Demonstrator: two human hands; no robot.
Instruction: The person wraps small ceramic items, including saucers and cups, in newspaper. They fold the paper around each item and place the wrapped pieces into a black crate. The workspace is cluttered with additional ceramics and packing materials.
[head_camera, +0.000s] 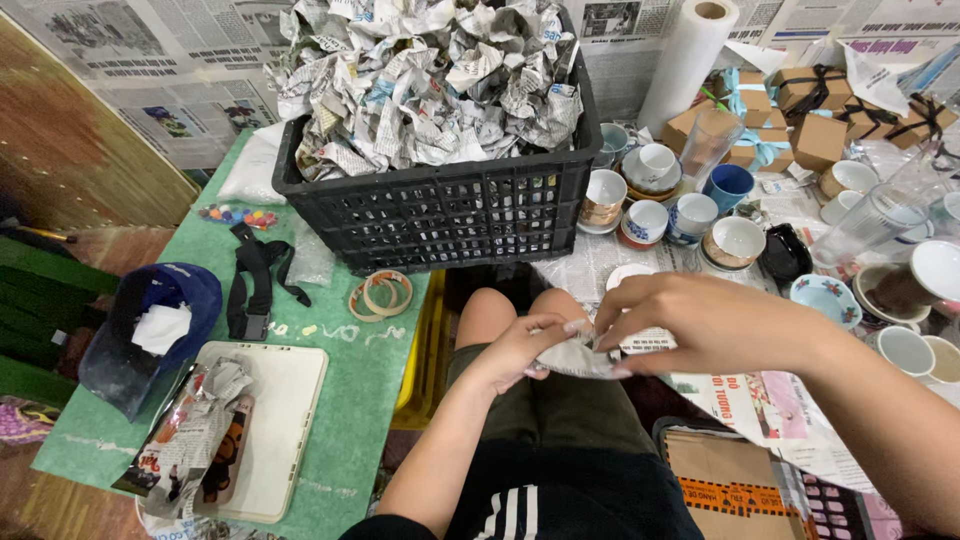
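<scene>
- I have both hands working over my lap: my left hand pinches the near edge of a small bundle wrapped in newspaper, and my right hand curls over its top, fingers pressing the paper down.
- The bundle sits between the two hands, above my knees, just below the front of the black crate; what is inside it is hidden by the paper.
- I judge this wrap about half done: the paper is already closed round the piece, but both hands are folding it and neither has let go.
- Left to wrap, as I read it: many bare cups and bowls standing on the newspaper-covered floor by the crate's right side.
- The crate is heaped with crumpled newspaper, so padding is ready.
- Rolls of tape lie untouched on the green worktop, near its far right corner.
</scene>
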